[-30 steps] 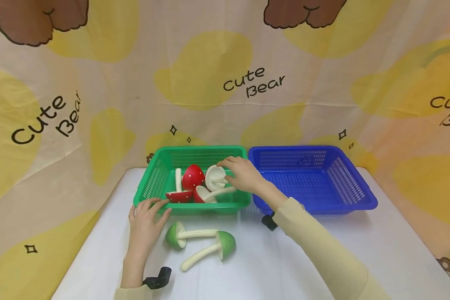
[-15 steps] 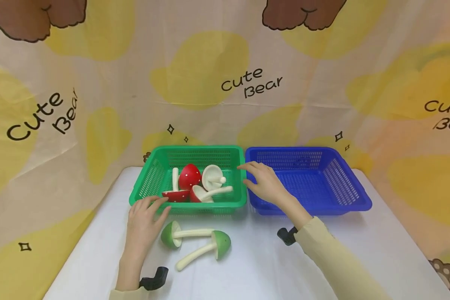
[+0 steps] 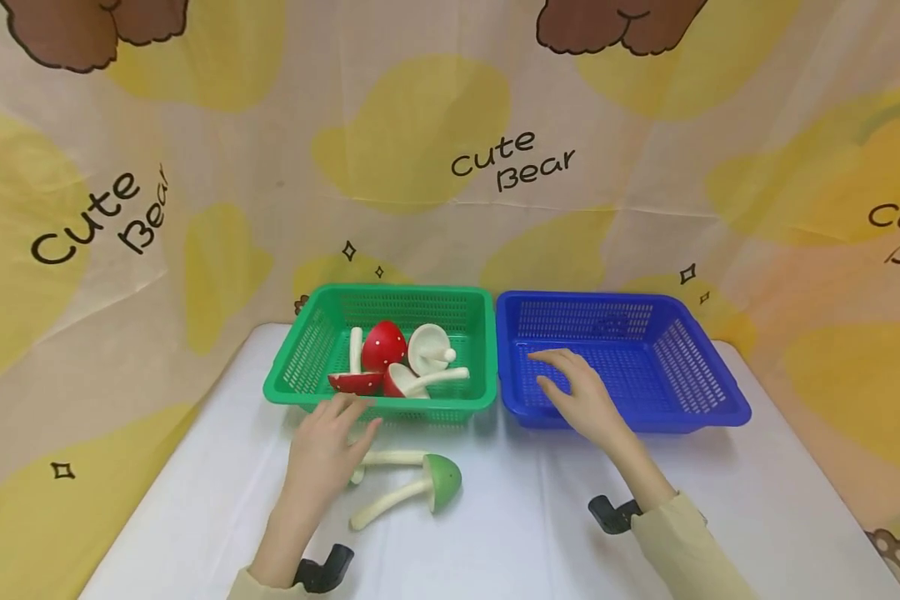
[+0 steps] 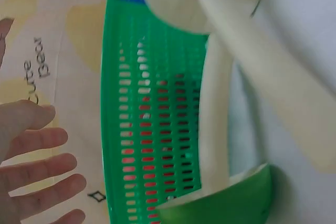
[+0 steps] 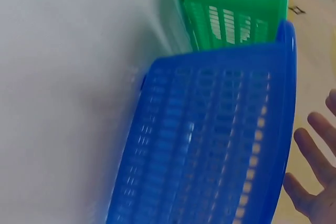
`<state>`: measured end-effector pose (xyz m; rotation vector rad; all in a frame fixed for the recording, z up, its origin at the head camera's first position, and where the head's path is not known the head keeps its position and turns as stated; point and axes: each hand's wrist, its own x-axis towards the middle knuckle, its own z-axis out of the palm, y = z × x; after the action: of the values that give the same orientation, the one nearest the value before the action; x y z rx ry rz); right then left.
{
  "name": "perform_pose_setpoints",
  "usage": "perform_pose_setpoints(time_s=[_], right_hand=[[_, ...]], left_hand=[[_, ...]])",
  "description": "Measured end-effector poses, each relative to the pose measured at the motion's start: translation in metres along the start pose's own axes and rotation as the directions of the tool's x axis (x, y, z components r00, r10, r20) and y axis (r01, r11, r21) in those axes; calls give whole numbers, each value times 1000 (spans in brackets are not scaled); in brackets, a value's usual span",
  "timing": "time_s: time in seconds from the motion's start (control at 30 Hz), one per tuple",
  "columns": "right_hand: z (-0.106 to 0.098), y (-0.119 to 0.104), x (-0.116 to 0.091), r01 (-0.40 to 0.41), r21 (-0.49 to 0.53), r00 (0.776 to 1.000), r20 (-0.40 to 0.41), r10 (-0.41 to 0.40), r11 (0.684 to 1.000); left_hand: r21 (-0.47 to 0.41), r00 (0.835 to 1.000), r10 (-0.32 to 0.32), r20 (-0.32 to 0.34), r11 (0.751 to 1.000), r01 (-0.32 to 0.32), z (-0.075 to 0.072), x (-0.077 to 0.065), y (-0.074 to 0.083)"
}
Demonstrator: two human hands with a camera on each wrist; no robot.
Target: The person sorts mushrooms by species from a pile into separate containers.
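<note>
Hand positions differ from those of one second earlier. The right hand [image 3: 587, 404] has left the green basket [image 3: 450, 404] and now hangs above the near left part of the blue basket [image 3: 622, 364], fingers apart, holding nothing. The left hand [image 3: 326, 446] has shifted right along the near rim of the green basket; its fingers are spread and hold nothing. Contact with the rim cannot be determined. In the head view, it now hides most of the cap of the left green-capped mushroom [image 3: 396, 457], exposed earlier. The right green-capped mushroom [image 3: 444, 483] lies on the surface [image 3: 525, 525], its cap at the left one's stem end. Inside the green basket lie three red-capped mushrooms [image 3: 384, 347] and, to the far right of them, a white-undersided mushroom [image 3: 424, 348], previously at the right hand's fingers and now released.
</note>
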<state>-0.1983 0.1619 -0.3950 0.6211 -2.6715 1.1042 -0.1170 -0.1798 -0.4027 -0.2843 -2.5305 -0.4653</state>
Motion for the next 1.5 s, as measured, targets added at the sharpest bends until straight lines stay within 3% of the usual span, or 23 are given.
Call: perform_pose_setpoints(time_s=[0.13, 0.3, 0.53, 0.9, 1.03, 1.2, 1.5], right_hand=[[-12, 10, -15, -12, -3, 1000, -27, 12, 1000], [-29, 25, -32, -11, -45, 996, -92, 7, 999], [-50, 36, -50, 27, -146, 978, -199, -56, 989], [-57, 47, -66, 117, -226, 912, -360, -194, 967], [-56, 54, -73, 112, -259, 885, -413, -215, 959], [-59, 65, -85, 81, -287, 856, -472, -214, 955], [-60, 83, -104, -36, -260, 864, -493, -100, 965]], left_hand=[[-13, 998, 26, 63, 1000, -25, 6, -7, 11], [-45, 994, 66, 91, 997, -62, 18, -13, 19], [-90, 980, 148, 134, 987, -136, 32, -20, 31], [-60, 919, 256, 300, 966, -250, 42, -27, 54], [-46, 891, 274, 362, 960, -276, 45, -27, 59], [-20, 872, 296, 389, 949, -313, 50, -28, 60], [-17, 846, 320, 427, 938, -346, 53, -28, 58]])
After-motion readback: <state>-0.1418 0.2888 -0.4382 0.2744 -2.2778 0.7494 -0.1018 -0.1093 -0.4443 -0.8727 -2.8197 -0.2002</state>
